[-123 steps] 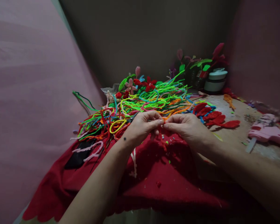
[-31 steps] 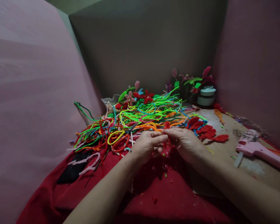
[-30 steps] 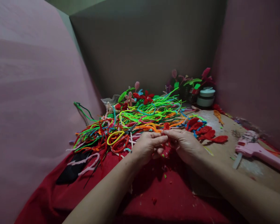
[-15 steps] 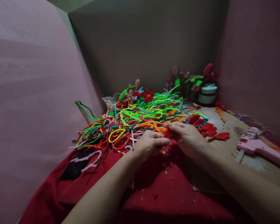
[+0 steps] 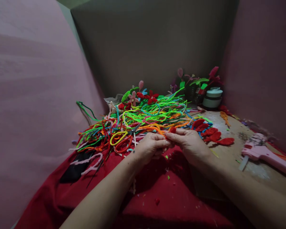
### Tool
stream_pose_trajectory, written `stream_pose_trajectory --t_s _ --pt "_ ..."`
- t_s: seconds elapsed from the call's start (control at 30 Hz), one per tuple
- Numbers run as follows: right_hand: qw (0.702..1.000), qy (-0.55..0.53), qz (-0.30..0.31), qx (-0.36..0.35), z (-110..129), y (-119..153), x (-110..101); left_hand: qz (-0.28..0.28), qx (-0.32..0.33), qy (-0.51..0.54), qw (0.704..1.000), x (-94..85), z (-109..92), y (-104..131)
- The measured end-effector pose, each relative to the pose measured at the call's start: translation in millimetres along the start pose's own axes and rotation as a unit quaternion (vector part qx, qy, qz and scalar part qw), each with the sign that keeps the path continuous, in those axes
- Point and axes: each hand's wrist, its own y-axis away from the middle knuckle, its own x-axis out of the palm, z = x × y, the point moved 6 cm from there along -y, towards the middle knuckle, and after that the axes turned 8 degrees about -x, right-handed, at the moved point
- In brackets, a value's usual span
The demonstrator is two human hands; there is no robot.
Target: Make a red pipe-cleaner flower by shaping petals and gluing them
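Handwork, seemingly shaping: left hand (image 5: 150, 145) and right hand (image 5: 190, 142), grip narrow on small, rounded red chenille piece (image 5: 172, 129); next move probably calls for steady pinching.

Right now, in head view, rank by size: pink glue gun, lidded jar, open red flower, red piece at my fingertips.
1. Pink glue gun
2. Lidded jar
3. Open red flower
Red piece: partly hidden, so unranked.

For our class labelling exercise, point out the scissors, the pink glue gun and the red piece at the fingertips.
Scissors (image 5: 132, 131), head view, near the pivot.
Pink glue gun (image 5: 261, 151), head view, on its body.
Red piece (image 5: 173, 129), head view, visible tip.
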Motion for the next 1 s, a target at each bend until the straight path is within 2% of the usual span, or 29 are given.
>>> stream_pose_trajectory --t_s 0.1,0.27,0.5,0.57,0.67,0.7,0.87,1.0 --pt "1.0 0.004 -0.023 -0.001 -2.2 -2.9 -5.8 -0.021 0.028 -0.043 0.998 -0.9 -4.5 1.3" --pt "0.996 -0.061 -0.068 0.018 -8.0 -9.8 -15.9 -0.076 0.049 -0.135 0.987 -4.8 -14.8 6.2" --pt "0.986 -0.099 -0.13 0.022 -7.8 -9.9 -21.4 -0.106 0.084 -0.129 0.982 -1.7 -18.3 9.6" --pt "0.987 -0.094 -0.13 0.018 -7.7 -10.0 -21.4 -0.142 0.137 -0.195 0.961 -2.1 -21.6 12.0" --pt "0.985 -0.099 -0.135 0.029 -8.1 -10.1 -22.1 -0.173 0.23 -0.314 0.905 -0.6 -30.6 18.1" --pt "0.983 -0.112 -0.142 0.042 -8.8 -10.0 -22.8 -0.165 0.244 -0.319 0.901 -0.9 -32.4 19.0" --pt "0.964 -0.183 -0.156 0.112 -11.5 -9.6 -22.5 -0.079 0.263 -0.171 0.946 -7.8 -38.6 20.4" --pt "0.954 -0.228 -0.121 0.15 -16.3 -9.6 -16.8 -0.04 0.285 -0.19 0.939 -3.2 -41.7 23.5"
